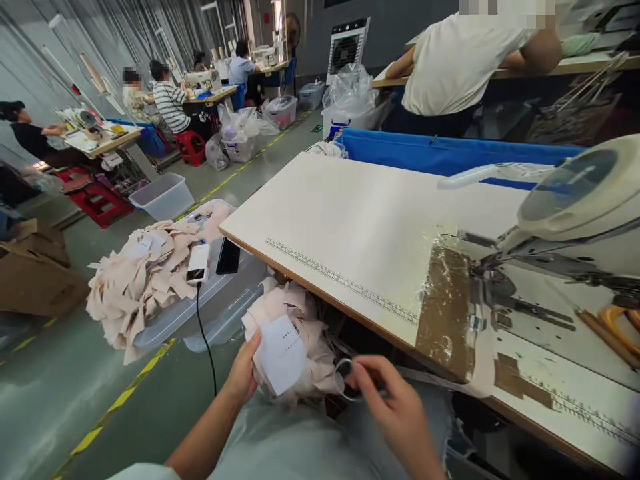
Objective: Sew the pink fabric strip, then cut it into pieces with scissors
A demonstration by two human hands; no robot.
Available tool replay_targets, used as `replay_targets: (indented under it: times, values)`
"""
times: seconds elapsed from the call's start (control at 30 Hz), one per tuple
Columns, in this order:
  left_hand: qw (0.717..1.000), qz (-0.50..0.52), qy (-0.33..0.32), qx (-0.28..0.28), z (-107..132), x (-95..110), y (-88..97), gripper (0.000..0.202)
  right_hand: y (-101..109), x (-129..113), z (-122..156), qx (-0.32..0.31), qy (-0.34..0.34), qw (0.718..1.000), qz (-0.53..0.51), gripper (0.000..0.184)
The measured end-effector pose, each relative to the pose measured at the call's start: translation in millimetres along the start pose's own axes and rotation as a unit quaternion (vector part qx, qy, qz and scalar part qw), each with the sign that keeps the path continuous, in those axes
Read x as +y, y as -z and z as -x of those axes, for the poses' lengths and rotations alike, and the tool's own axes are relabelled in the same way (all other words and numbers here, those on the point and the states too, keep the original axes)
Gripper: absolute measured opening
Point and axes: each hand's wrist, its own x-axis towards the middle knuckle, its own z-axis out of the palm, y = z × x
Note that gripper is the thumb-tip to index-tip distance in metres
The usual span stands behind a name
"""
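Observation:
My left hand (245, 370) grips the left side of a bundle of pale pink fabric pieces (315, 377), above my lap by the table's front edge. A white paper slip (283, 353) with small dark print lies against the bundle, its edge under my left thumb. At the bundle's right side my right hand (387, 393) is closed, fingers curled, on a thin pale loop (345, 380). Whether the loop is a band or a cord I cannot tell; part of it is hidden behind the fingers.
A white sewing table (340, 200) with a printed ruler spans the middle, its sewing machine (565, 253) at right. To the left, pink fabric pieces (150, 267), a white power bank (199, 262) and a phone (229, 256) rest on plastic bins. Several people sit at machines beyond.

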Motion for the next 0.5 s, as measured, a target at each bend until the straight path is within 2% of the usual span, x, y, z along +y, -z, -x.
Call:
replay_targets:
  times: [0.1,0.23,0.3,0.4,0.5]
  values:
    - [0.998,0.032,0.037,-0.026,5,-4,14.5,0.047,-43,-27,-45,-0.139,0.050,0.989,0.016,0.027]
    - [0.993,0.056,0.092,-0.053,5,-9,36.4,0.047,-80,-44,-79,-0.299,0.107,0.944,0.085,0.019]
    - [0.991,0.064,0.099,-0.064,2,-8,44.2,0.046,-90,-47,-86,-0.317,0.113,0.935,0.115,0.020]
    - [0.989,0.081,0.101,-0.067,-5,-1,49.0,0.045,-101,-48,-94,-0.296,0.113,0.939,0.132,0.021]
    - [0.989,0.095,0.103,-0.055,-12,10,49.1,0.046,-109,-46,-104,-0.301,0.084,0.949,0.047,0.027]
